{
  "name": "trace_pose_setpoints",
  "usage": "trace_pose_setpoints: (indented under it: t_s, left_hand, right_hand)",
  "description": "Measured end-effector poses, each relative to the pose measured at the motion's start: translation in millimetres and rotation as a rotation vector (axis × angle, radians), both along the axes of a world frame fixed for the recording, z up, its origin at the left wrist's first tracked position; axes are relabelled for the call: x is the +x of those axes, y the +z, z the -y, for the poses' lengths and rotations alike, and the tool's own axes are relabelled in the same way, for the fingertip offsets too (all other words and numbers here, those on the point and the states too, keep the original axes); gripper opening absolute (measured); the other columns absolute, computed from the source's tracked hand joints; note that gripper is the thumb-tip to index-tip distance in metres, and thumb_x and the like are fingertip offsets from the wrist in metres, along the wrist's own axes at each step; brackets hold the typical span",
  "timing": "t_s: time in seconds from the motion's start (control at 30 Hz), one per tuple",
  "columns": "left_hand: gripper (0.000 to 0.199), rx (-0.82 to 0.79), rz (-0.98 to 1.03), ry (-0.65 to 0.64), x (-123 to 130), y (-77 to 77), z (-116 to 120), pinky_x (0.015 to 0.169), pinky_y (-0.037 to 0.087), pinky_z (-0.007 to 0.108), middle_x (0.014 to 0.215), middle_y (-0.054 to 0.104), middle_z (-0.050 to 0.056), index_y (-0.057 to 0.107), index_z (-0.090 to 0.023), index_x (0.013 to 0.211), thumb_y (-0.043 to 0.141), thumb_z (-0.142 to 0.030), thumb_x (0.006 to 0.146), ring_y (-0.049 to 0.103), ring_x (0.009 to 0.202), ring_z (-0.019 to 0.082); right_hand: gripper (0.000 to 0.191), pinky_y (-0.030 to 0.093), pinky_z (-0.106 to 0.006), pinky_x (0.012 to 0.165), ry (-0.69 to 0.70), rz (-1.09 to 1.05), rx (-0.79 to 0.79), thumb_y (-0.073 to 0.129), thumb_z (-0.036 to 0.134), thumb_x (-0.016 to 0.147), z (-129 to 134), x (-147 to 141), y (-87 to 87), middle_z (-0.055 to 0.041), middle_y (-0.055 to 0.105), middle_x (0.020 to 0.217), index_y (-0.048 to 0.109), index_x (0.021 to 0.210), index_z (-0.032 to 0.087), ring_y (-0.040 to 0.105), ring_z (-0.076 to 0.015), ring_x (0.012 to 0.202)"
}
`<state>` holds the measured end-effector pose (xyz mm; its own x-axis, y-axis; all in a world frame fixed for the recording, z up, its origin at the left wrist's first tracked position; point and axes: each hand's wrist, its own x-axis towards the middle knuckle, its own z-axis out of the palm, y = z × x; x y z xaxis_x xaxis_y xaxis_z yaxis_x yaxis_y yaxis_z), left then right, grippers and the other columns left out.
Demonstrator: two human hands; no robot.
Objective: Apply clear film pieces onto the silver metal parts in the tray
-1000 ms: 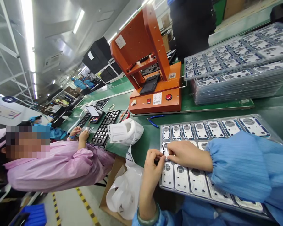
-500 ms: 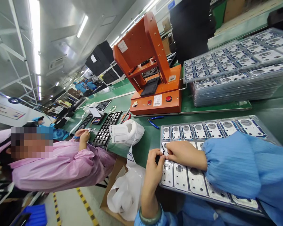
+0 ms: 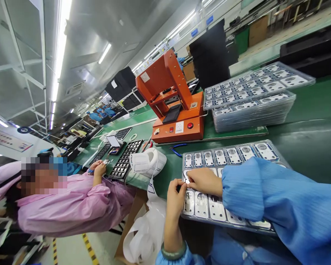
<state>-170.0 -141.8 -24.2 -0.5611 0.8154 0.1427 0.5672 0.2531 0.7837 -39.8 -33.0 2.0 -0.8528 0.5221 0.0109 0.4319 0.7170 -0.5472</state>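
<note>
In front of me a clear plastic tray (image 3: 279,157) holds rows of silver metal plates (image 3: 220,157), each with a round window and small dark holes, some edged in blue. My left hand (image 3: 176,195) is at the tray's left edge, its thumb and fingers bent into a pinch. Over the middle row lies my right hand (image 3: 205,181), its fingertips closed and meeting the left fingertips at the leftmost plate. Anything between the fingertips is too small or hidden to name. My right sleeve covers part of the tray.
Behind the tray stand an orange press (image 3: 179,125), blue-handled pliers (image 3: 178,149) and a stack of filled trays (image 3: 251,117). A white label roll (image 3: 149,162) sits left, its strip trailing into a cardboard box (image 3: 132,224). A pink-clad co-worker (image 3: 71,209) works beside a black grid tray (image 3: 127,158).
My view has shifted, so the press and stacked trays appear lower and smaller. Both hands stay together at the same leftmost part of the tray, with hardly any change of grip.
</note>
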Motion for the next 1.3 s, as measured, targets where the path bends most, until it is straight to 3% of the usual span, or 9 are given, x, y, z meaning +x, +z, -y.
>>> trace_pose_setpoints:
  t_s: [0.27, 0.43, 0.6, 0.73, 0.9, 1.1, 1.3]
  left_hand:
    - [0.021, 0.105, 0.005, 0.106, 1.0, -8.7, 3.7, 0.088, 0.047, 0.043, 0.094, 0.067, 0.011, 0.067, -0.019, 0.071, 0.064, -0.039, 0.067, 0.062, 0.092, 0.026]
    - [0.030, 0.165, 0.008, 0.134, 2.7, -0.3, 3.9, 0.092, 0.044, 0.046, 0.099, 0.065, 0.013, 0.067, -0.018, 0.071, 0.065, -0.047, 0.066, 0.060, 0.097, 0.028]
    - [0.044, 0.222, 0.046, 0.199, 3.8, 10.6, 6.2, 0.089, 0.048, 0.041, 0.092, 0.067, 0.009, 0.068, -0.018, 0.080, 0.067, -0.057, 0.062, 0.062, 0.088, 0.024]
    - [0.049, 0.257, 0.104, 0.256, 7.8, 13.7, 8.7, 0.079, 0.054, 0.034, 0.079, 0.070, 0.006, 0.069, -0.017, 0.077, 0.072, -0.060, 0.054, 0.065, 0.077, 0.022]
    - [0.044, 0.505, 0.211, 0.429, 27.2, 11.3, 8.9, 0.056, 0.054, 0.021, 0.064, 0.069, 0.001, 0.067, -0.018, 0.077, 0.079, -0.052, 0.052, 0.065, 0.056, 0.015]
    - [0.046, 0.545, 0.294, 0.482, 32.9, 2.9, 5.0, 0.050, 0.054, 0.019, 0.059, 0.069, 0.000, 0.064, -0.016, 0.076, 0.082, -0.047, 0.048, 0.064, 0.047, 0.013]
    - [0.037, 0.558, 0.191, 0.497, 42.9, 7.8, -0.3, 0.046, 0.053, 0.021, 0.060, 0.067, 0.000, 0.063, -0.017, 0.076, 0.079, -0.043, 0.056, 0.062, 0.047, 0.013]
  right_hand:
    - [0.014, 0.037, -0.027, 0.065, -0.033, -0.129, -0.035, 0.057, 0.030, 0.082, 5.8, 5.0, -2.0, -0.0072, 0.069, 0.087, 0.063, 0.081, 0.017, 0.064, -0.0225, 0.082]
    - [0.016, 0.037, -0.026, 0.064, -0.084, -0.266, -0.125, 0.056, 0.032, 0.083, 7.2, 8.9, -3.5, -0.0051, 0.068, 0.082, 0.061, 0.087, 0.017, 0.063, -0.0202, 0.079]
    - [0.012, 0.040, -0.021, 0.064, -0.104, -0.388, -0.258, 0.059, 0.026, 0.082, 2.9, 6.2, -2.3, -0.0018, 0.068, 0.079, 0.059, 0.089, 0.016, 0.062, -0.0136, 0.073]
    - [0.008, 0.043, -0.017, 0.061, -0.062, -0.458, -0.351, 0.061, 0.022, 0.081, 2.2, 5.8, -0.1, 0.0001, 0.066, 0.076, 0.058, 0.086, 0.016, 0.061, -0.0100, 0.069]
    - [0.011, 0.042, -0.019, 0.056, 0.034, -0.692, -0.534, 0.064, 0.022, 0.079, 7.1, 12.7, 4.6, 0.0032, 0.057, 0.065, 0.055, 0.078, 0.016, 0.053, -0.0093, 0.059]
    - [0.013, 0.043, -0.020, 0.056, 0.105, -0.767, -0.581, 0.063, 0.021, 0.079, 1.9, 13.9, 0.6, 0.0047, 0.054, 0.060, 0.052, 0.076, 0.017, 0.052, -0.0086, 0.055]
    - [0.016, 0.042, -0.018, 0.056, 0.096, -0.759, -0.518, 0.067, 0.023, 0.077, -4.0, 12.0, -2.4, 0.0047, 0.053, 0.063, 0.053, 0.074, 0.017, 0.051, -0.0076, 0.057]
